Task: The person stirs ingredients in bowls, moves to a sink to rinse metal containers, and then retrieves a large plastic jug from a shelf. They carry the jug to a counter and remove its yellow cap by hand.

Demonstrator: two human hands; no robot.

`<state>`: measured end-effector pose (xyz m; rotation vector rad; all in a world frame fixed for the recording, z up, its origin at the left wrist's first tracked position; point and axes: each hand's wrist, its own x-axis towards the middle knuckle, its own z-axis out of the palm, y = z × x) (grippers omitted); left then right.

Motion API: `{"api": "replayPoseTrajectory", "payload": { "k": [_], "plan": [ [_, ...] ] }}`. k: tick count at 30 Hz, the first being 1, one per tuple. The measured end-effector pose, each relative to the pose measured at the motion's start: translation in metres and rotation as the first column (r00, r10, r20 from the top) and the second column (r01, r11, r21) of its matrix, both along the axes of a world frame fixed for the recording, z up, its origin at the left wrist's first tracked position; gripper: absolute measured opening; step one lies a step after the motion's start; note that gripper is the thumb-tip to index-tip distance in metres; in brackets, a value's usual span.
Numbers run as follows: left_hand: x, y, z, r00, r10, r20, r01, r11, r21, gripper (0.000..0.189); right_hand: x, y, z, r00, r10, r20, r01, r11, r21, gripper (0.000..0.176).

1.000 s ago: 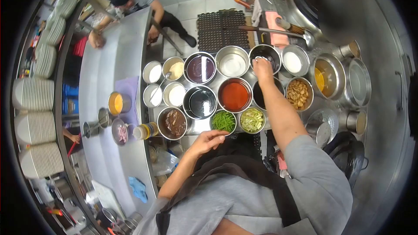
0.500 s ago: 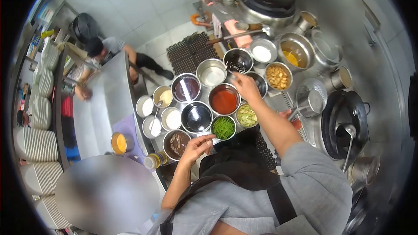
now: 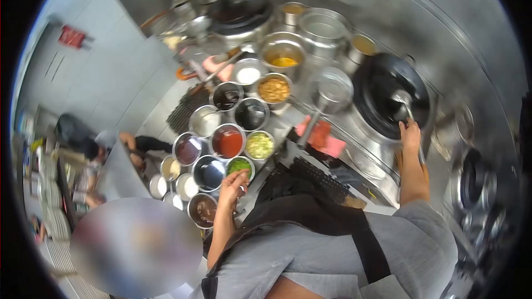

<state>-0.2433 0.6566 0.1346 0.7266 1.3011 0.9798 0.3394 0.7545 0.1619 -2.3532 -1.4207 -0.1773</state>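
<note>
Right hand (image 3: 411, 134) is closed round the handle of the ladle (image 3: 399, 101). The ladle's cup sits inside the black wok (image 3: 377, 72), on its right half. Half a second ago this hand was over the sauce bowls, by the dark one. It is now far to the right at the wok, and the view has swung right with it.

Left hand (image 3: 233, 184) is in much the same spot as before. Its fingers are bunched at the near rim of the bowl of chopped greens (image 3: 240, 164). Motion blur means I cannot tell whether it pinches anything.

Edges: the bowls are packed rim to rim. The red sauce bowl (image 3: 227, 141) and the pale chopped-vegetable bowl (image 3: 259, 145) are just beyond the greens. The dark bowl (image 3: 209, 173) is beside the left hand, and the brown paste bowl (image 3: 203, 209) is nearer the body. A steel pot (image 3: 331, 91) with a long handle stands between the bowls and the wok, with a pink cloth (image 3: 321, 133) below it. There is open space above the wok's middle.

Pose: the right arm is stretched forward and nearly straight, with the hand at the wok's near rim. The left arm is bent and the forearm is raised. A co-worker (image 3: 105, 144) is at far left, well apart.
</note>
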Motion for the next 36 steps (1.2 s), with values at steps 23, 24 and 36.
{"api": "replayPoseTrajectory", "payload": {
  "k": [23, 24, 36],
  "plan": [
    [0.247, 0.122, -0.013, 0.858, -0.416, -0.301, 0.463, 0.88, 0.105, 0.029, 0.12, -0.095, -0.077, 0.966, 0.063, -0.25, -0.103, 0.983, -0.149, 0.028],
    [0.25, 0.132, -0.015, 0.866, -0.424, -0.265, 0.461, 0.883, 0.093, 0.029, 0.112, -0.09, -0.075, 0.936, -0.003, -0.351, -0.048, 0.99, -0.136, 0.029],
    [0.243, 0.291, -0.043, 0.942, -0.331, -0.065, 0.334, 0.942, 0.042, 0.034, 0.016, 0.169, 0.016, 0.717, 0.219, -0.662, -0.304, 0.953, -0.015, 0.045]
  ]
}}
